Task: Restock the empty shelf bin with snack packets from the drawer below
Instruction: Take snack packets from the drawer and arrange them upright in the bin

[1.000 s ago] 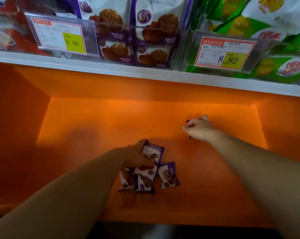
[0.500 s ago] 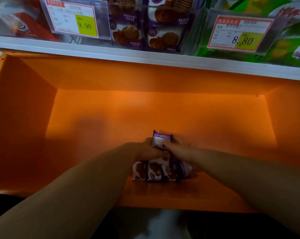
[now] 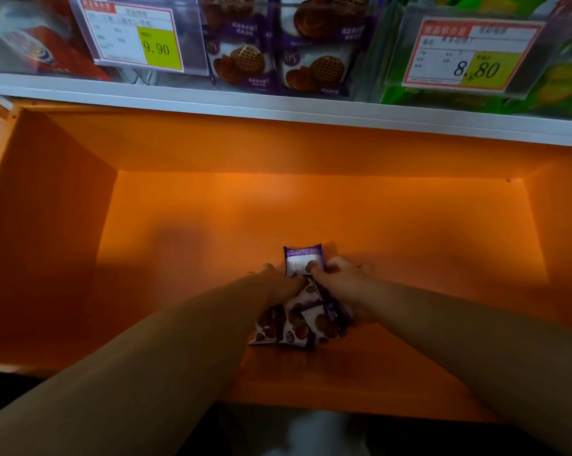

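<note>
Working inside the orange drawer (image 3: 185, 225), just under the white shelf edge (image 3: 278, 108). Judged to be the gathering step: collecting the snack packets (image 3: 294, 324) before carrying them up to the shelf.

Packets lying as a small loose pile on the drawer floor, about midway between the left and right walls and somewhat nearer to the front edge than to the back wall. Well apart from both side walls. Purple and white wrappers, overlapping one another, with one upright packet (image 3: 302, 261) at the far side of the pile, between the two hands.

Left hand (image 3: 278, 284) closing on the pile from the left, fingers curled over the wrappers. Right hand (image 3: 342, 281) doing the same from the right, fingers curled round the upright packet and those under it. Apparently squeezing the pile together from both sides. Impossible to tell whether the pile is already lifted or resting on the floor.

Next move, probably: tighten the hold from both sides, lift the whole bundle up past the shelf edge, and bring it to the bin above. Calls for care with the wrappers, likely slippery; lower packets only partly covered by fingers, so easy to lose. Calls also for a look upward first. Above the shelf edge only purple biscuit packs (image 3: 241, 60), a price tag (image 3: 136, 37) and green bags (image 3: 567, 80) nearer the right end; no empty bin to be found in this view.
</note>
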Demonstrator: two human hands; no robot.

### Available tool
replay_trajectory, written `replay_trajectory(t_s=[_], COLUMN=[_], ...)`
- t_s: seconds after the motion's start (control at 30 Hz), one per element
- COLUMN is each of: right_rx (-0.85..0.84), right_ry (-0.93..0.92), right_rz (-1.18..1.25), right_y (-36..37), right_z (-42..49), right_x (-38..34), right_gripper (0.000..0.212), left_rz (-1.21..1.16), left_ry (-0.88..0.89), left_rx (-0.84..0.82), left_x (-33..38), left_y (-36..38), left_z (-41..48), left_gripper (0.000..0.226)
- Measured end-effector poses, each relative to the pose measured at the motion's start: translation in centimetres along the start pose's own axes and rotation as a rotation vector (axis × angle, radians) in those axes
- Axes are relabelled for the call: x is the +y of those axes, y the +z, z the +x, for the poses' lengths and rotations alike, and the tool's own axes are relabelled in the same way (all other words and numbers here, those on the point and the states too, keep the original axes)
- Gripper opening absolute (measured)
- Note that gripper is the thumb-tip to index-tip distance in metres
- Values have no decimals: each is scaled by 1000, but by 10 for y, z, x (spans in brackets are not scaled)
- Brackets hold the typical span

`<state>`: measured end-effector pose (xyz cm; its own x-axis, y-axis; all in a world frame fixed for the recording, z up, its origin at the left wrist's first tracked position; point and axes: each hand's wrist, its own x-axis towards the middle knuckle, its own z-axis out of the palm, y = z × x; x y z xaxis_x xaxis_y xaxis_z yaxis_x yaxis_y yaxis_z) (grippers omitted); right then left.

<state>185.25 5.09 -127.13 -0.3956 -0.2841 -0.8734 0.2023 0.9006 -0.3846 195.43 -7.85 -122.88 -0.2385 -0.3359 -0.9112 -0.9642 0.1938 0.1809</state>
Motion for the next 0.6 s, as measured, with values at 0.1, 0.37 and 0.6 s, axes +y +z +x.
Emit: replay_trajectory(t_s=[0.1,0.37,0.6], right_rx=[7,45,-64], right_ry=[24,-16,-7], right_rz=[-2,79,55], right_y=[-3,3,0], right_z=[-4,-7,-25], right_x=[0,-6,-3], right_gripper=[65,77,62], left_rz=[-31,-214,-452], left_ry=[-72,18,18], left_rx=[59,-29,-152], left_x=[-1,6,3], left_y=[0,26,22], left_z=[-2,13,6], left_gripper=[94,87,74])
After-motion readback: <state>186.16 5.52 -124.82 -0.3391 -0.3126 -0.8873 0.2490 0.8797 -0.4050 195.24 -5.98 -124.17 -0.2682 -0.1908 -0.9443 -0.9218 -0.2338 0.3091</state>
